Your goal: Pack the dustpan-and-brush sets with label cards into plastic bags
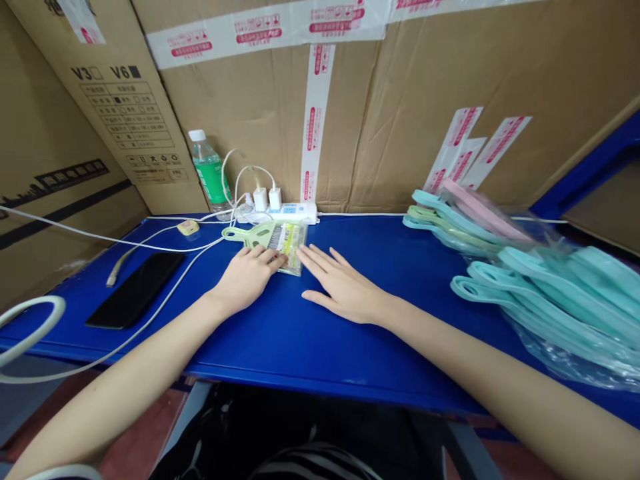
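A small pale green brush (254,235) with dark bristles lies on the blue table in a clear plastic packet with a yellow and white label (289,239). My left hand (250,275) is bent over the near edge of this packet, fingers close together and gripping it. Its fingers cover part of the brush. My right hand (340,283) lies flat with fingers stretched out and thumb apart. Its fingertips reach the packet's right edge, and it holds nothing.
A white power strip (293,213) with plugged-in chargers and a green-labelled bottle (211,177) stand behind. Left are a black phone (136,290) and white cables (173,293). Bagged turquoise handled items (560,300) and a pink one (485,210) lie right. Cardboard boxes (400,100) wall the back.
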Demonstrator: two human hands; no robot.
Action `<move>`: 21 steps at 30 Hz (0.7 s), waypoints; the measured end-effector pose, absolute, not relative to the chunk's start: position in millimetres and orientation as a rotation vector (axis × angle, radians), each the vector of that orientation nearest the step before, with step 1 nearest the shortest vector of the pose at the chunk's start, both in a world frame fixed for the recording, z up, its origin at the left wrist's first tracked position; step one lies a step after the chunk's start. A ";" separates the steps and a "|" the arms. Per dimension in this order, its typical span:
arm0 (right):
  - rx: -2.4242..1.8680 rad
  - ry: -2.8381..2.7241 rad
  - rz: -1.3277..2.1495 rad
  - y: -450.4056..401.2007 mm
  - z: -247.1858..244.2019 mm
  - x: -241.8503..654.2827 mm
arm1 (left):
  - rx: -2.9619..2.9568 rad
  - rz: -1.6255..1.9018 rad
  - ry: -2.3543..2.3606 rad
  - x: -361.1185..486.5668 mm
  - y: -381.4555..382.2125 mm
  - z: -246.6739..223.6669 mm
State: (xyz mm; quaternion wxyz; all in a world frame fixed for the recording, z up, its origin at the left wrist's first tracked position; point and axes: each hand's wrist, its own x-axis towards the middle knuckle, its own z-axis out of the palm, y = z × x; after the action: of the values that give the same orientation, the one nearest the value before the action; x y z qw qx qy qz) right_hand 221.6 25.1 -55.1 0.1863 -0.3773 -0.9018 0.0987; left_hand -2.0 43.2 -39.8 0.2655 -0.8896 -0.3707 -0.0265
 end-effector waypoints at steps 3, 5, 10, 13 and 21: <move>-1.002 -2.510 -0.019 18.4 -45.7 226.9 | -2.434 -0.158 -0.972 -2.6 41.1 -38.4; -0.908 -2.563 -0.157 12.7 -39.9 228.5 | -2.517 -0.297 -0.892 -1.1 36.1 -35.1; -0.685 -2.759 -0.334 -2.4 -40.8 220.0 | -2.895 -0.380 -0.647 4.2 21.8 -27.6; -0.702 -2.884 -0.305 -8.3 -45.4 212.2 | -3.057 -0.217 -0.632 4.7 19.4 -28.8; -0.775 -2.961 -0.209 -8.2 -45.0 209.6 | -3.046 -0.122 -0.698 4.3 21.7 -32.2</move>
State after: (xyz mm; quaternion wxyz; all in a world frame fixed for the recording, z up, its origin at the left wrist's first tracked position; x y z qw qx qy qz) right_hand 209.6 -8.2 -45.0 0.0369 -0.2524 -0.9645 -0.0680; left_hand 4.3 21.7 -32.2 0.0070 -0.9739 -0.2233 -0.0390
